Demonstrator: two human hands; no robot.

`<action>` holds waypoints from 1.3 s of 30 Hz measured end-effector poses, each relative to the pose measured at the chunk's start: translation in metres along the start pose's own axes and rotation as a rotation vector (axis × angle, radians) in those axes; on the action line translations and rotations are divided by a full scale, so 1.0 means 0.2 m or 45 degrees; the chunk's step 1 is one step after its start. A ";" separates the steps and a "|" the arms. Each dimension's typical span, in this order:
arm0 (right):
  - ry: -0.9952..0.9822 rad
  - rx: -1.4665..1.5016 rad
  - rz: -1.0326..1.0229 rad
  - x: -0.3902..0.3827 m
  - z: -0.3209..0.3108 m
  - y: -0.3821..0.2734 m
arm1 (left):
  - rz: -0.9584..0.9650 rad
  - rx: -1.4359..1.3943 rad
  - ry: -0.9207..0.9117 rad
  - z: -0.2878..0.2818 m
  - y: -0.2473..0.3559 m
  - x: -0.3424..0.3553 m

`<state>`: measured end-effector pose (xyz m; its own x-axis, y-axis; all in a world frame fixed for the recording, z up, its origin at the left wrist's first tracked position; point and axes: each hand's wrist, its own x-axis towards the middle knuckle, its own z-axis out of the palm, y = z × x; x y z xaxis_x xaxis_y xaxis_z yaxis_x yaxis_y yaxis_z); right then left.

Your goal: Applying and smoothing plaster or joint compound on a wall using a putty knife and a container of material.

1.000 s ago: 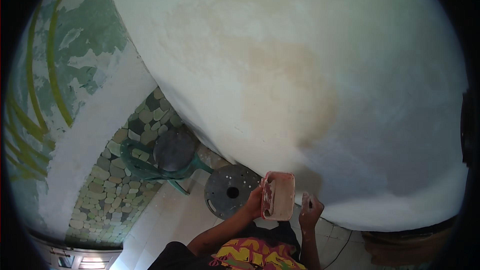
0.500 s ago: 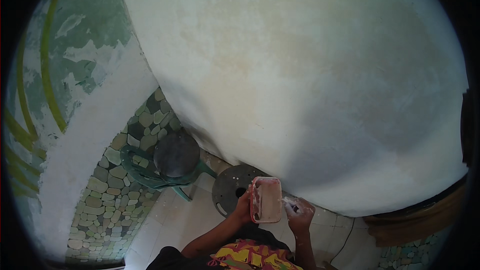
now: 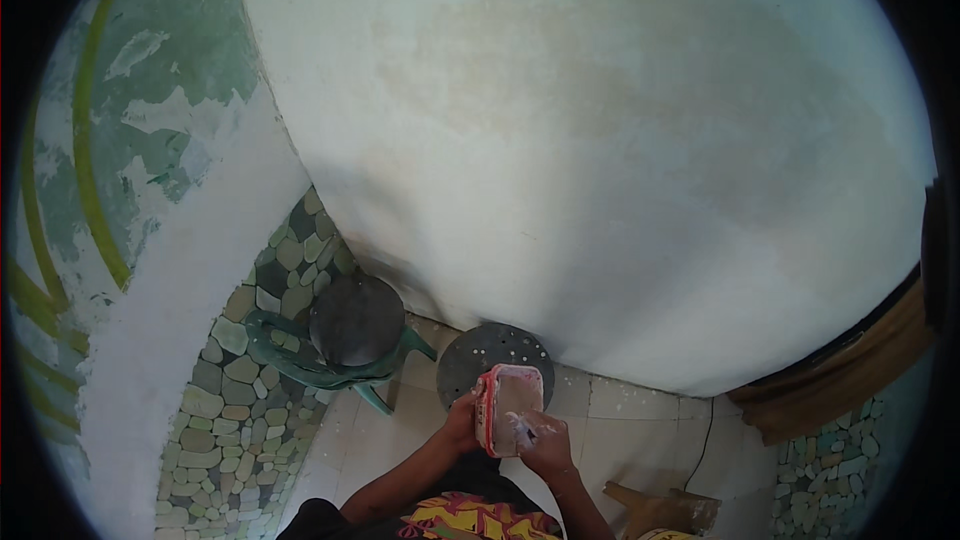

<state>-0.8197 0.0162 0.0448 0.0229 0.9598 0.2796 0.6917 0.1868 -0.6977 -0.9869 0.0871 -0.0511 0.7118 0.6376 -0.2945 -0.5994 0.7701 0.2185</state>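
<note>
While the person looks down at both hands, the scene reads near to far as follows.

Left hand [image 3: 462, 427]: at about 6 o'clock, grip closed around the left edge of a small rectangular tray [image 3: 510, 408], holding it up and tilted toward the person.

Tray: red-rimmed, smeared inside with pale paste or paint; it sits in front of the body, between the two hands, above the floor.

Right hand [image 3: 545, 445]: just right of and below the tray, grip closed on a small tool [image 3: 522, 427] whose whitened end lies on the tray's inner face; what kind of tool it is cannot be told.

Progress: judging by this, the tool is being loaded or wiped on the tray; the wall shows a pale coat already, patchy and yellowed in the middle, so covering looks partly done.

Dark round stool [image 3: 495, 360]: at 12 o'clock just beyond the tray, speckled white.

Green plastic chair [image 3: 340, 335]: at 10 o'clock, against pebble-tiled skirting [image 3: 235, 390].

Wall [image 3: 600, 140]: farthest, broad and whitish.
</note>
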 end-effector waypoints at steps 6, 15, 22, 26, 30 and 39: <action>-0.066 -0.143 0.059 0.05 0.20 -0.15 | 0.075 0.062 0.008 -0.12 0.17 -0.08; -0.057 -0.210 0.171 0.48 0.67 -0.50 | 0.212 -0.017 0.030 -0.35 0.81 -0.24; 0.124 -0.065 -0.036 0.82 1.03 -0.71 | 0.294 0.107 -0.009 -0.43 1.33 -0.23; 0.152 -0.205 0.140 0.98 1.13 -0.87 | 0.306 0.162 0.051 -0.44 1.50 -0.16; 0.183 -0.141 0.249 1.06 1.15 -0.85 | 0.312 0.193 -0.040 -0.42 1.57 -0.08; 0.255 -0.275 0.219 1.17 1.11 -0.72 | 0.244 0.259 -0.014 -0.35 1.65 0.07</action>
<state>-1.0755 0.2611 0.0644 0.2785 0.9094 0.3089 0.8020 -0.0433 -0.5958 -1.2009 0.3485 -0.0476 0.5971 0.7714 -0.2201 -0.6384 0.6231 0.4518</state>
